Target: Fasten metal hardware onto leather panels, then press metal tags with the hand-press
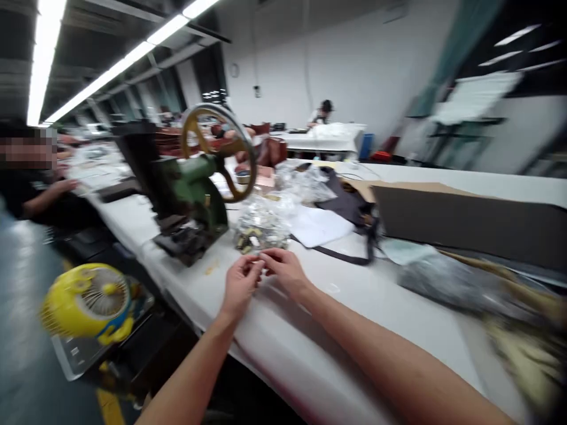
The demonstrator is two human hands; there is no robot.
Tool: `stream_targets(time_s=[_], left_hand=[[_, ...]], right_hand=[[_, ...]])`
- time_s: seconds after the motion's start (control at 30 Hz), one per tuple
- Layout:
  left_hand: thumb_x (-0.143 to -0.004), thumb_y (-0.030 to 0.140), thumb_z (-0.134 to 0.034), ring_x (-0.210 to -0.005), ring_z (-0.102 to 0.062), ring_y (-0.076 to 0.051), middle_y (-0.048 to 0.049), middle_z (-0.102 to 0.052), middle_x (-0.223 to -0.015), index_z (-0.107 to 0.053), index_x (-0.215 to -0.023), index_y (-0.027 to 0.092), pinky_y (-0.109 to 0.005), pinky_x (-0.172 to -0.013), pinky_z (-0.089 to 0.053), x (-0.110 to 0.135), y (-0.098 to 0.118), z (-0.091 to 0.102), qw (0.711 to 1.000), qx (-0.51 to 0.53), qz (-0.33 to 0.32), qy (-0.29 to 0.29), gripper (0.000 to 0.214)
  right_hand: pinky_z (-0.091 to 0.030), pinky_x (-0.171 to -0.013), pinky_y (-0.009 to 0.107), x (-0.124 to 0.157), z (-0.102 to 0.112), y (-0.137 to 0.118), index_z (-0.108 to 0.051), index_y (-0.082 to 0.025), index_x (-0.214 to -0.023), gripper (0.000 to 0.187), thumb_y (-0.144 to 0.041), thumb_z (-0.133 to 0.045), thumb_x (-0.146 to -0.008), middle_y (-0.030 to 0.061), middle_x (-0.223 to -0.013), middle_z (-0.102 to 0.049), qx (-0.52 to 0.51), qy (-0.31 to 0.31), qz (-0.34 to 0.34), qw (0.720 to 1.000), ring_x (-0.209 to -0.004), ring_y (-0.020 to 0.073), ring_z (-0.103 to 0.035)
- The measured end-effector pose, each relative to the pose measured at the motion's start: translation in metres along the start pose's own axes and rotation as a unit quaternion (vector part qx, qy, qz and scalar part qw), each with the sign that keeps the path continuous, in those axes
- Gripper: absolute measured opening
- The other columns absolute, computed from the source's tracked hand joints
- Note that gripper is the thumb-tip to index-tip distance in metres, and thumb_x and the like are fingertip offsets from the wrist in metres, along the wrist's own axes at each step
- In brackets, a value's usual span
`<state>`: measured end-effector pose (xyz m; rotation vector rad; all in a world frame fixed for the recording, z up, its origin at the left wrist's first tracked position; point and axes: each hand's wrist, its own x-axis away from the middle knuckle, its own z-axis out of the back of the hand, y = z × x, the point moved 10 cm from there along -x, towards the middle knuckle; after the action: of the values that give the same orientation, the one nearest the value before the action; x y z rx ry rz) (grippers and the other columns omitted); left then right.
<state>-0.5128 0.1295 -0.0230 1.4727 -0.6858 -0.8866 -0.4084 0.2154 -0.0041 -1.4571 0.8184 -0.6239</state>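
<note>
My left hand (239, 286) and my right hand (286, 270) meet over the white table (310, 330), fingertips pinched together on something small that I cannot make out. Just beyond them lies a clear plastic bag of small metal parts (259, 230). A green hand press with a brass wheel (199, 183) stands to the left of the bag.
A long brown cardboard box (465, 221) lies at the right, with a dark bag and strap (354, 212) and a white sheet (321, 227) beside it. A yellow fan (88, 301) sits below the table edge. Another person (35, 177) sits at far left; one more works at a far table.
</note>
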Motion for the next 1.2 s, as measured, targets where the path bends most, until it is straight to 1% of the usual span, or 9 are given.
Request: stream_targets(time_s=[0.13,0.3,0.43,0.5,0.57,0.73,0.83,0.93,1.2], left_hand=[[-0.083,0.052,-0.075,-0.065,-0.059,-0.012,-0.0041,-0.070,-0.079,-0.071,-0.094,0.015,-0.023,-0.058,-0.046,-0.003,0.006,0.013,0.998,0.051,-0.030,0.029,0.039],[-0.078,0.055,-0.081,-0.061,-0.055,-0.011,-0.0023,-0.066,-0.072,-0.071,-0.085,0.016,-0.025,-0.058,-0.046,0.006,0.004,0.009,0.994,0.111,0.010,-0.010,0.041],[-0.086,0.051,-0.073,-0.062,-0.059,-0.014,-0.0039,-0.068,-0.074,-0.071,-0.087,0.018,-0.027,-0.058,-0.049,0.008,0.007,0.011,0.994,0.108,-0.001,-0.019,0.033],[-0.092,0.047,-0.067,-0.069,-0.064,-0.017,-0.0056,-0.072,-0.082,-0.073,-0.094,0.020,-0.030,-0.063,-0.053,0.009,0.018,0.033,0.997,0.050,-0.054,0.019,0.028],[-0.096,0.042,-0.062,-0.084,-0.069,-0.020,-0.0072,-0.074,-0.094,-0.075,-0.101,0.023,-0.035,-0.076,-0.057,0.013,0.038,0.073,0.984,-0.055,-0.141,0.093,0.024],[-0.097,0.038,-0.062,-0.102,-0.068,-0.023,-0.0083,-0.075,-0.106,-0.077,-0.107,0.022,-0.042,-0.096,-0.055,0.010,0.072,0.197,0.865,-0.295,-0.283,0.289,0.024],[-0.097,0.039,-0.061,-0.099,-0.067,-0.023,-0.0090,-0.076,-0.103,-0.078,-0.104,0.021,-0.043,-0.096,-0.054,-0.014,0.073,0.238,0.822,-0.367,-0.298,0.318,0.026],[-0.098,0.042,-0.059,-0.100,-0.066,-0.024,-0.0088,-0.076,-0.101,-0.078,-0.100,0.021,-0.044,-0.097,-0.053,-0.039,0.068,0.249,0.813,-0.395,-0.296,0.310,0.028],[-0.103,0.042,-0.048,-0.123,-0.058,-0.027,-0.0094,-0.072,-0.117,-0.076,-0.103,0.022,-0.047,-0.110,-0.046,-0.071,0.064,0.237,0.814,-0.458,-0.285,0.217,0.034]], right_hand=[[-0.057,-0.068,0.030,0.001,-0.009,0.016,-0.074,-0.015,-0.099,0.051,-0.058,-0.083,-0.072,0.0063,-0.085,-0.072,-0.020,-0.015,-0.038,0.999,-0.074,0.0178,-0.065],[-0.054,-0.070,0.028,0.011,-0.011,0.004,-0.071,-0.015,-0.086,0.045,-0.059,-0.080,-0.079,0.0052,-0.080,-0.067,0.039,-0.035,-0.018,0.998,-0.073,0.0159,-0.060],[-0.054,-0.072,0.031,0.011,-0.015,0.006,-0.074,-0.014,-0.091,0.049,-0.063,-0.072,-0.084,0.0077,-0.082,-0.070,0.033,-0.063,-0.031,0.997,-0.075,0.0180,-0.062],[-0.055,-0.071,0.032,0.012,-0.018,0.013,-0.075,-0.015,-0.102,0.056,-0.067,-0.070,-0.084,0.0113,-0.093,-0.073,0.030,-0.075,-0.049,0.996,-0.082,0.0209,-0.064],[-0.053,-0.067,0.030,0.012,-0.021,0.020,-0.075,-0.015,-0.110,0.062,-0.070,-0.070,-0.082,0.0133,-0.101,-0.074,0.052,-0.085,-0.068,0.993,-0.086,0.0226,-0.066],[-0.052,-0.069,0.031,0.016,-0.031,0.032,-0.077,-0.016,-0.104,0.063,-0.074,-0.066,-0.082,0.0121,-0.096,-0.074,0.127,-0.143,-0.086,0.978,-0.084,0.0223,-0.065],[-0.052,-0.073,0.032,0.017,-0.032,0.033,-0.077,-0.018,-0.103,0.059,-0.072,-0.062,-0.085,0.0108,-0.094,-0.075,0.160,-0.159,-0.077,0.971,-0.084,0.0230,-0.065],[-0.052,-0.074,0.033,0.016,-0.033,0.033,-0.078,-0.019,-0.104,0.055,-0.069,-0.060,-0.088,0.0101,-0.094,-0.075,0.178,-0.162,-0.067,0.968,-0.085,0.0241,-0.066],[-0.051,-0.073,0.033,0.016,-0.036,0.032,-0.078,-0.021,-0.104,0.052,-0.067,-0.057,-0.090,0.0086,-0.093,-0.073,0.204,-0.170,-0.069,0.962,-0.084,0.0241,-0.065]])
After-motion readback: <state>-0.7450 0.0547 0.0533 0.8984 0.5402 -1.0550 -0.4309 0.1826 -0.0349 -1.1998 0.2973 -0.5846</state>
